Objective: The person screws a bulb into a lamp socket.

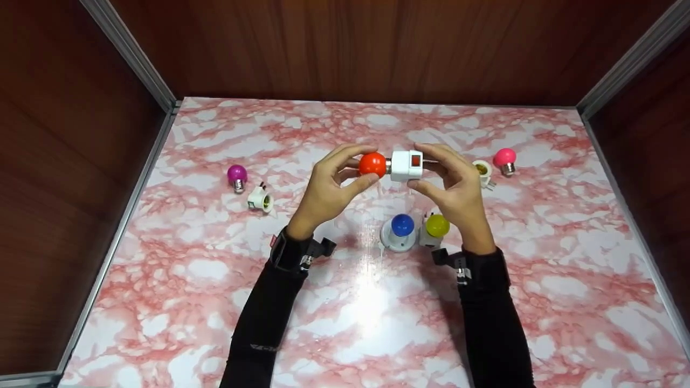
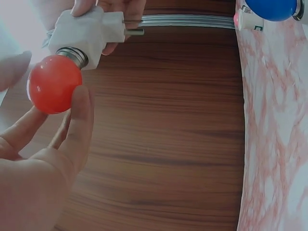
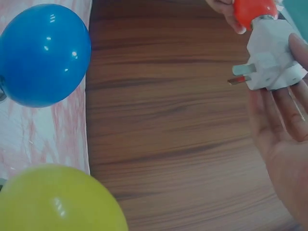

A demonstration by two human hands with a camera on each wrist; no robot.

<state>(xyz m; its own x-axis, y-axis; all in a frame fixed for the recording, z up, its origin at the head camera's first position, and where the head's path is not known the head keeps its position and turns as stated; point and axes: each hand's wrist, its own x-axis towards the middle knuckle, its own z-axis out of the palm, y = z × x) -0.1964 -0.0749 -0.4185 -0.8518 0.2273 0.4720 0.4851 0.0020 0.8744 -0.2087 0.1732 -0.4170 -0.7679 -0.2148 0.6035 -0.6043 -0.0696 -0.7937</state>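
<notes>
My left hand [image 1: 332, 186] grips a red light bulb [image 1: 372, 165] between thumb and fingers. In my right hand [image 1: 454, 186] is a white plug-in lamp socket [image 1: 405, 165] with a red switch. The bulb's metal screw base [image 2: 74, 57] sits at the socket's mouth, with some thread showing outside it. Both are held up over the table, bulb on the left, socket on the right. Metal plug prongs [image 3: 240, 74] stick out of the socket's side in the right wrist view.
Below the hands stand a blue bulb [image 1: 402, 224] on a round white base and a yellow bulb [image 1: 437, 225] in a white socket. At left lie a purple bulb [image 1: 237, 174] and a socket [image 1: 259, 200]; at right, a pink bulb [image 1: 505, 157] and another socket [image 1: 481, 169]. Brown walls enclose the marbled table.
</notes>
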